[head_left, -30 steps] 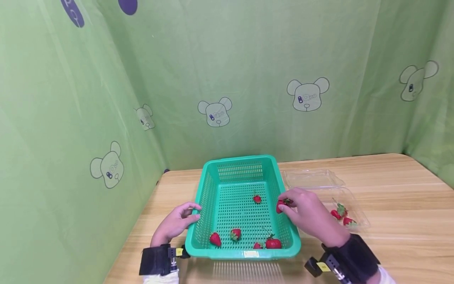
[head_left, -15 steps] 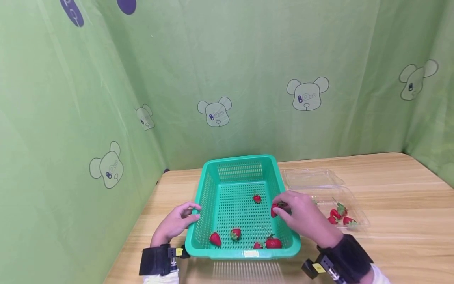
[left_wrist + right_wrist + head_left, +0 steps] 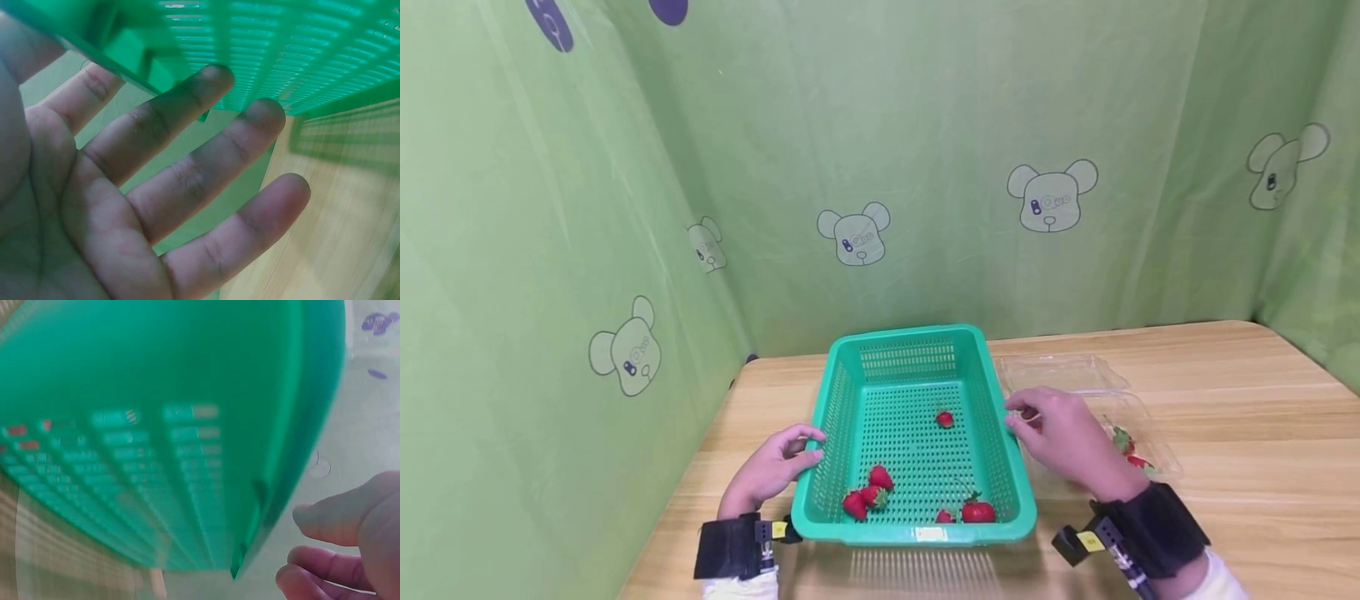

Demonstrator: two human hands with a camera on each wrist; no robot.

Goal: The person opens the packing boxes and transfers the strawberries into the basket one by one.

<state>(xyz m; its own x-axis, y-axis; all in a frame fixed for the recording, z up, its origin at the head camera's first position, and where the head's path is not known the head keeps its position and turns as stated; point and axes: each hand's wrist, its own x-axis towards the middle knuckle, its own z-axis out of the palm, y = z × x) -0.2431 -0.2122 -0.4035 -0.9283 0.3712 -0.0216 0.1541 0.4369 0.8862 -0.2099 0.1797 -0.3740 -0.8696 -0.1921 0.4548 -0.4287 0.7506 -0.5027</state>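
A green perforated plastic basket [image 3: 1028, 508] stands on the table with several red strawberries inside. Some, such as a strawberry [image 3: 881, 477], cluster at the near left; another strawberry [image 3: 978, 511] lies at the near right, and a lone strawberry [image 3: 944, 419] lies farther back. My left hand [image 3: 775, 467] holds the basket's left rim, thumb and index finger over it, the other fingers [image 3: 206, 169] stretched beneath along the outer wall. Just past the right rim, my right hand [image 3: 1063, 437] hovers with thumb and fingers loosely bent; its wrist view shows nothing between them.
Right of the basket sits a clear plastic box [image 3: 1157, 442] holding strawberries [image 3: 1138, 462], partly hidden by my right hand; its lid [image 3: 1060, 372] lies folded back. A green curtain [image 3: 925, 125] hangs behind and at the left of the wooden table [image 3: 1247, 400].
My right hand has let go of a strawberry into the basket and moved right over the rim. Strawberries at the near left now lie bunched together. My left hand has stayed put.
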